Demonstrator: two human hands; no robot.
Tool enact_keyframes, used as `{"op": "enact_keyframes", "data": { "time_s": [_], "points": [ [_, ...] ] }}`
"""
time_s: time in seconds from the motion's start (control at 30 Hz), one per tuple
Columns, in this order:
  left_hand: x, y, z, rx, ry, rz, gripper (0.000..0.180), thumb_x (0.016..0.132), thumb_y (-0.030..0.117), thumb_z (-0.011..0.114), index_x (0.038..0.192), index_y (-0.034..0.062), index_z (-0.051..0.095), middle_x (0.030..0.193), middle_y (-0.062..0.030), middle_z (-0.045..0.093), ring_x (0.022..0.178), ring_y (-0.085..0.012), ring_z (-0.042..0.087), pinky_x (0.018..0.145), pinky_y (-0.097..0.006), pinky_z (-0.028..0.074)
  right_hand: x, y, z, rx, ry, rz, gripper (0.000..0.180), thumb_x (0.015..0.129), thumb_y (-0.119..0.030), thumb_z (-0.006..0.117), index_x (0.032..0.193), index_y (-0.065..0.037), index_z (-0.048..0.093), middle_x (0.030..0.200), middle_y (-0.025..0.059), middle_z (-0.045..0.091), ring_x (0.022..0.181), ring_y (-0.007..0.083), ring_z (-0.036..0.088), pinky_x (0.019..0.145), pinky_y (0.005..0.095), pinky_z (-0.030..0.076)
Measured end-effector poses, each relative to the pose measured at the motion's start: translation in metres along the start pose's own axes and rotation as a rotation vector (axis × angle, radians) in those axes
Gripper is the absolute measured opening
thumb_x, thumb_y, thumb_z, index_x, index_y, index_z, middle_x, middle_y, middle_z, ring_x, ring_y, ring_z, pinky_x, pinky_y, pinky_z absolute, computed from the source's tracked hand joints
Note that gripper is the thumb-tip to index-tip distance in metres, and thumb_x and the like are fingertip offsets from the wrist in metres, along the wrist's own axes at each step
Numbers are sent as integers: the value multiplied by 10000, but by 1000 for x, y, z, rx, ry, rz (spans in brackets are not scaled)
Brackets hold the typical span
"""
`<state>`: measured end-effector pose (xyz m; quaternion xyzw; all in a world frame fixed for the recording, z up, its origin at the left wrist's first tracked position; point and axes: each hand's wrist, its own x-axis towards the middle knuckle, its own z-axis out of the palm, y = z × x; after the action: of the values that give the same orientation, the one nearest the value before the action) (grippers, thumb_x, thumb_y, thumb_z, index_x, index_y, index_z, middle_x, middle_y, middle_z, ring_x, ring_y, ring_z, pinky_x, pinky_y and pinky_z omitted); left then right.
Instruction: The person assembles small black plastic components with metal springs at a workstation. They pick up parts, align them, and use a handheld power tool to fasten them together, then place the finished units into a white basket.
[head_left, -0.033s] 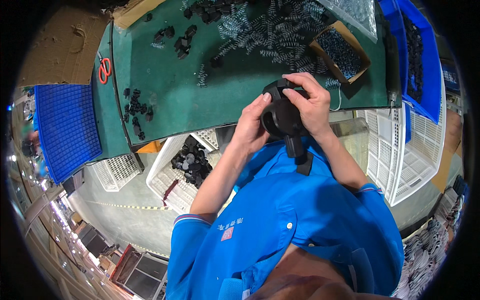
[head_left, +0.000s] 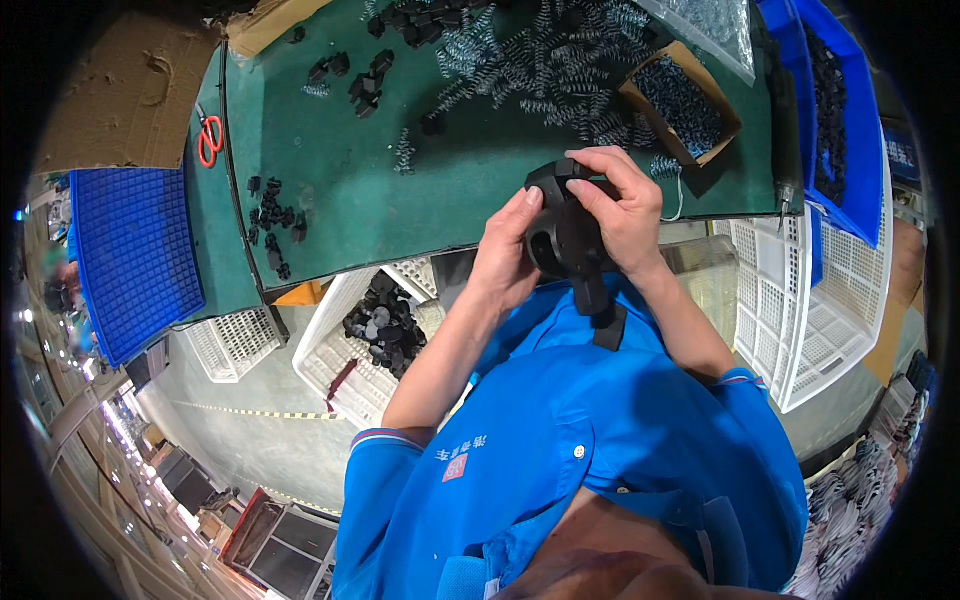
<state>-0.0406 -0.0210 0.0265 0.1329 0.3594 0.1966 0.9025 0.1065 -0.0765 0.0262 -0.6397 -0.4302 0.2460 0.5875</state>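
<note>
Between my hands, just off the near edge of the workbench, is a black plastic part (head_left: pixel 577 238) with a rounded, hollow body and a short stem pointing toward me. My left hand (head_left: pixel 506 250) grips its left side, thumb along the top edge. My right hand (head_left: pixel 628 212) is closed round the far right side, with thumb and forefinger at the upper block. Whether a smaller piece sits under the right fingers, I cannot tell. Beyond the hands lies a heap of metal coil springs (head_left: pixel 545 65), with one loose spring (head_left: pixel 404 152) to the left.
The green bench top (head_left: pixel 350 215) carries small black parts (head_left: pixel 272 215), red-handled scissors (head_left: pixel 209 140) and a cardboard box (head_left: pixel 725 140) of small metal pieces. Blue bins (head_left: pixel 858 205) and white crates (head_left: pixel 790 370) stand right. A white crate (head_left: pixel 325 370) of black parts sits below the bench.
The black part has turned slightly in my hands, its open side now facing less upward and its stem shifted a little right. Both hands keep their grip.
</note>
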Motion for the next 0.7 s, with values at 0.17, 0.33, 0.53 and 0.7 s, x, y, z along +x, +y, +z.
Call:
{"op": "enact_keyframes", "data": {
  "time_s": [0.17, 0.33, 0.53, 0.7],
  "points": [
    [-7, -8, 3, 18, -42, 85, 365, 1008, 297, 533, 1255, 29, 546, 1079, -73, 643, 909, -150, 656, 769, -294, 576, -2, -11, -9, -109, -85, -142, 244, 756, 32, 700, 998, 23, 678, 890, 109, 642, 783, 208, 632, 682, 302, 506],
    [-5, 3, -9, 90, -71, 19, 346, 997, 238, 561, 1265, 19, 570, 1065, -61, 653, 921, -134, 644, 790, -281, 557, -8, -7, -7, -1, -95, -9, 239, 754, 34, 702, 991, 23, 675, 872, 100, 632, 753, 187, 617, 673, 285, 499],
    [2, 39, -2, 716, -3, 324, 386, 938, 152, 650, 1285, -11, 603, 1120, -58, 667, 966, -106, 606, 857, -263, 502, -10, 0, 10, 175, 27, 15, 239, 767, 34, 700, 1004, 23, 672, 890, 101, 632, 764, 178, 614, 698, 276, 498],
    [20, 64, 3, 1421, -15, 522, 388, 889, 167, 682, 1247, 27, 635, 976, -43, 675, 898, -133, 614, 813, -292, 491, -5, 21, 20, -125, 40, -83, 204, 773, 10, 665, 975, -14, 682, 893, 103, 637, 770, 244, 637, 677, 330, 509]
  ]
}}
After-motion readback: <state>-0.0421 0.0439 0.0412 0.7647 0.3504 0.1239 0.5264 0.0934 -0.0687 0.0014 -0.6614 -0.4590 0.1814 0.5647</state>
